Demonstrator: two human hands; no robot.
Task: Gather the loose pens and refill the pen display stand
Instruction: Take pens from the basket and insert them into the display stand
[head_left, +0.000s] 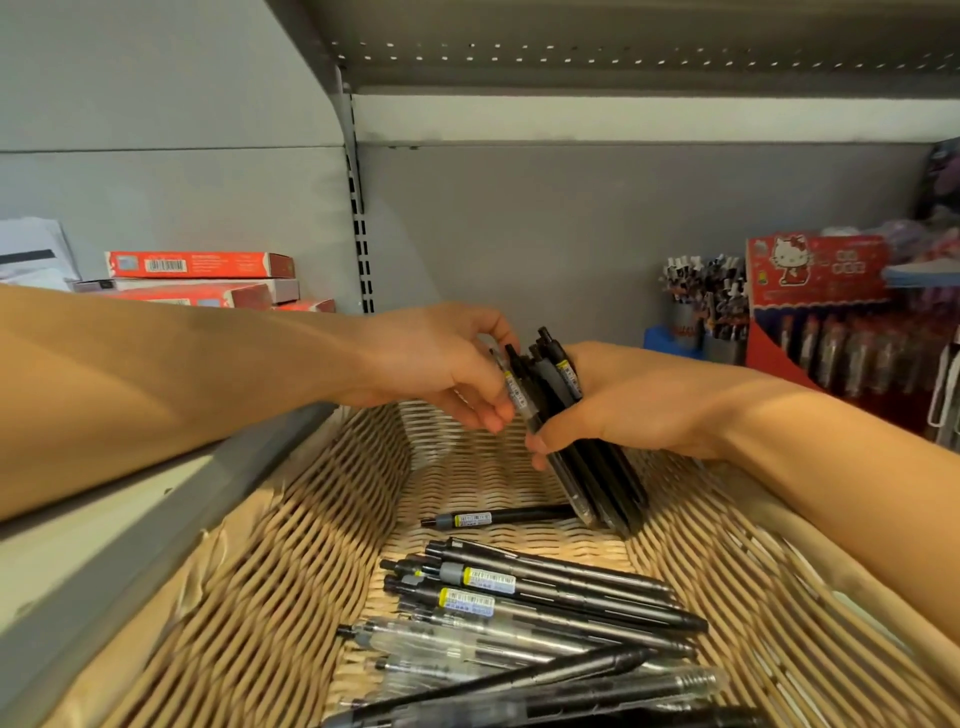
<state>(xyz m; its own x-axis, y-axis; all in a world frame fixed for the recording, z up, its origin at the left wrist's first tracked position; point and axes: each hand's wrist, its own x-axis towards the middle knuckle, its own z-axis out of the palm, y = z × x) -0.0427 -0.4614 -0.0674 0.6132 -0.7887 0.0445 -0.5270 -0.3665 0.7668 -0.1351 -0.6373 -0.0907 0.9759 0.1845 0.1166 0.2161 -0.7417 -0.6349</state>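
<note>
Nearest the person, loose pens (545, 597) lay in a heap on the floor of the wicker basket (291, 545), black ones and clear ones crossing at mixed angles. Each carried a yellow-and-white barcode sticker near the clip; print too small to read. One black pen (498, 517) lay alone further in, just beside the lower end of the held bundle.

Above the basket's far end, the right hand (623, 400) was curled round a bundle of pens (571, 415), tips slanting down toward the basket floor. The left hand (441, 358) pinched a clear pen (514, 387) between thumb and fingertips, right against the bundle's left side.

Judgement: step in hand was adding pens to the bundle. To do it well, lay each pen parallel with clips at one end, keep the right grip firm but not crushing, and don't overfill or the outer pens slide out.

Further back on the left, stacked red boxes (197, 265) showed a barcode; text unreadable. On the right, cups of pens (704, 306) stood beside a red Hello Kitty display stand (815, 275) with packed pens below. Couldn't tell which stand was meant for refilling.
</note>
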